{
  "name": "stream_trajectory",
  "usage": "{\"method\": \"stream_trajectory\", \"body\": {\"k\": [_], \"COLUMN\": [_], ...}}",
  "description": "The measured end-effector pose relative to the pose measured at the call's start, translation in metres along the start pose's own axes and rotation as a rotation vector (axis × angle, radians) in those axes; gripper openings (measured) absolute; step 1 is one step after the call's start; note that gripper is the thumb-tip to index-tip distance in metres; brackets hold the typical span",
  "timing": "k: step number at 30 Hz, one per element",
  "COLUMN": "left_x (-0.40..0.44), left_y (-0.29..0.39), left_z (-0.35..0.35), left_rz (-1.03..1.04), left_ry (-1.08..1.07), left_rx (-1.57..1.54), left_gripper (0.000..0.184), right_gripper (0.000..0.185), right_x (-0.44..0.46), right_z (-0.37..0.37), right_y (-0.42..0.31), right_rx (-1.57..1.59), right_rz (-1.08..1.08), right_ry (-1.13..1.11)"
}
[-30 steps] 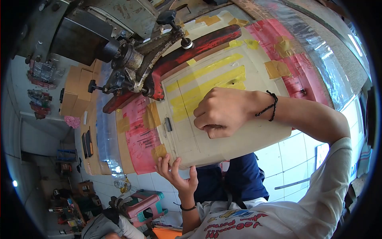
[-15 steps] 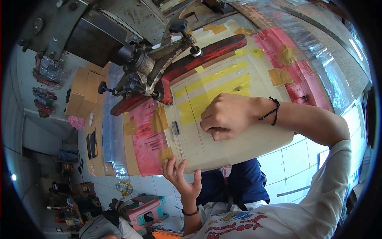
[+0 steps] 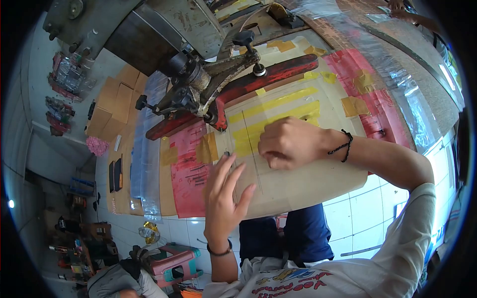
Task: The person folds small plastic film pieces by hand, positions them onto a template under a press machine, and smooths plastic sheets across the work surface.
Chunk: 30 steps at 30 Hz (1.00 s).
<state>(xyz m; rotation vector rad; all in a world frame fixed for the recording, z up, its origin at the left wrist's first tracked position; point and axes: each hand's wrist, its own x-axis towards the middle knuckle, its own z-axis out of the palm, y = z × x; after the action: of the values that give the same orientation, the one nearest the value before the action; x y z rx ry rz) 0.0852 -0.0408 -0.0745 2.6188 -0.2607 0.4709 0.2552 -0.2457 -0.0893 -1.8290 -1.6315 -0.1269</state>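
My left hand (image 3: 222,198) is open, its fingers stretched over the left edge of a beige sheet (image 3: 308,188). Its fingertips reach a small dark strip (image 3: 227,154), now mostly covered; I cannot tell whether they touch it. Above the middle of the sheet, my right hand (image 3: 290,143) is curled closed with the knuckles up. Whatever its fingers may hold is hidden beneath them. Yellow tape strips (image 3: 271,102) and a thin dark line (image 3: 253,151) mark the sheet beside this hand.
A red, worn bar (image 3: 278,72) on a metal bracket (image 3: 231,74) with black knobs crosses the sheet's far side. Pink sheeting (image 3: 189,169) with brown tape flanks it. Cardboard boxes (image 3: 112,107) stand at left, a stool (image 3: 174,263) below. Another person's hand (image 3: 397,6) shows at top right.
My left hand has moved up from the sheet's near edge to the small dark strip, covering most of it. My right hand stays closed over the sheet. The view has shifted slightly.
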Motion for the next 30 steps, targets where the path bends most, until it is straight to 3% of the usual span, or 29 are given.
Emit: {"method": "stream_trajectory", "body": {"k": [4,7,13,19,22,25,28,30], "left_x": [0.013,0.014,0.014,0.012,0.012,0.011,0.012,0.011], "left_y": [-0.019,-0.021,-0.023,-0.026,-0.027,-0.025,-0.025,-0.025], "left_z": [0.008,0.010,0.012,0.011,0.014,0.012,0.012,0.011], "left_rz": [0.020,0.032,0.026,0.015,0.030,0.045,0.083,0.101], "left_ry": [-0.064,-0.070,-0.061,-0.039,-0.040,-0.047,-0.040,-0.035], "left_rx": [0.002,0.012,0.000,-0.059,-0.033,-0.010,-0.029,-0.042], "left_gripper": [0.050,0.052,0.057,0.058,0.055,0.048,0.041,0.039], "right_gripper": [0.025,0.049,0.063,0.051,0.040,0.034,0.038,0.044], "right_x": [-0.001,0.000,-0.006,-0.006,0.011,0.006,0.001,0.000], "right_z": [0.005,0.009,0.018,0.003,-0.027,-0.022,-0.008,-0.005], "right_y": [0.006,0.005,0.010,-0.019,-0.023,-0.004,0.006,0.003], "right_rx": [-0.129,-0.171,-0.322,-0.351,-0.204,-0.076,-0.378,-0.471], "right_rz": [0.112,0.181,0.234,0.226,0.270,0.293,0.209,0.340], "right_ry": [0.129,0.078,0.012,0.003,-0.316,-0.253,0.168,0.161]}}
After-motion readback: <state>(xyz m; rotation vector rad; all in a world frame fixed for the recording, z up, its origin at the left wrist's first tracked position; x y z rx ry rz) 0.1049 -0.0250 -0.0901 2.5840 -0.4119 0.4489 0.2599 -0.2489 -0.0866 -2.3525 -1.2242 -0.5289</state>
